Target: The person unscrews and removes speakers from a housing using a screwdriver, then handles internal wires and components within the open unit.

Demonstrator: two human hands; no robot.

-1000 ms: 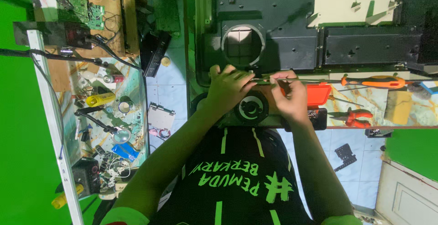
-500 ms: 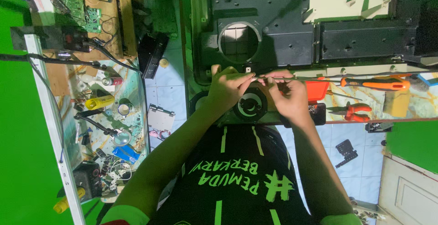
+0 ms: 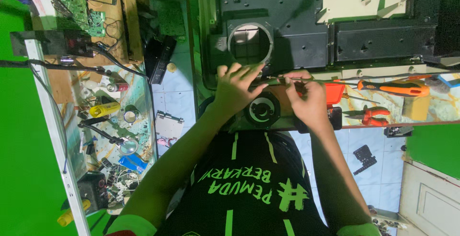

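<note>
At the bench's near edge, the right hand (image 3: 309,103) is pinching a thin metal tool (image 3: 287,80) lying crosswise, tip toward the half-open left hand (image 3: 235,86), which is steadying the round black speaker (image 3: 262,111).

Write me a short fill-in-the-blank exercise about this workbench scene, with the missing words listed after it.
1. Both hands, left hand and right hand, work just above a round black ____ set in the bench edge.
2. The screwdriver lying to the right has an ____ and black handle.
3. The dark panel above the hands has a ____ hole cut in it.
4. The pliers near the right hand have ____ handles.

Missing words: speaker; orange; round; red
</note>
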